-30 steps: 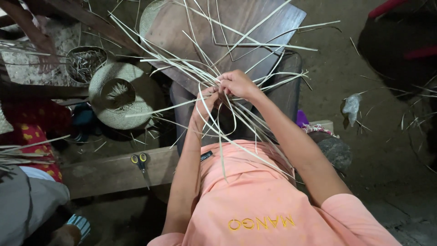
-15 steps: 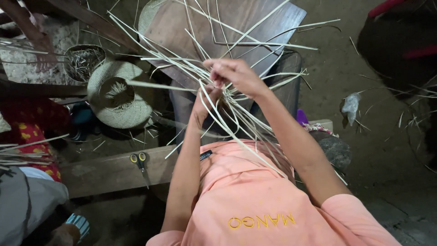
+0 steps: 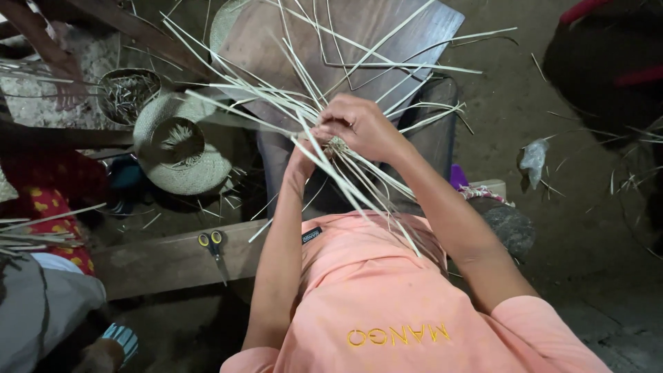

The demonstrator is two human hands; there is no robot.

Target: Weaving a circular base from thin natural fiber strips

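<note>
**Hands close on the woven knot of pale strips**

Nearest the camera is the orange shirt [image 3: 387,304] of the person. On the wooden beam [image 3: 166,259] lie the yellow-handled scissors [image 3: 211,242]. Above the lap, the right hand [image 3: 362,128] now covers the small woven centre [image 3: 336,146] of the pale strips [image 3: 359,190]; half a second ago it was a little higher. Its grip is closed on this centre. The left hand [image 3: 302,160] is under it, touching the strips, but I cannot tell how tight its grip is. So the work stays at the knot. Farther left is the straw hat [image 3: 181,148], then the small basket [image 3: 128,93], and behind the hands the dark wooden board [image 3: 387,31].
</note>
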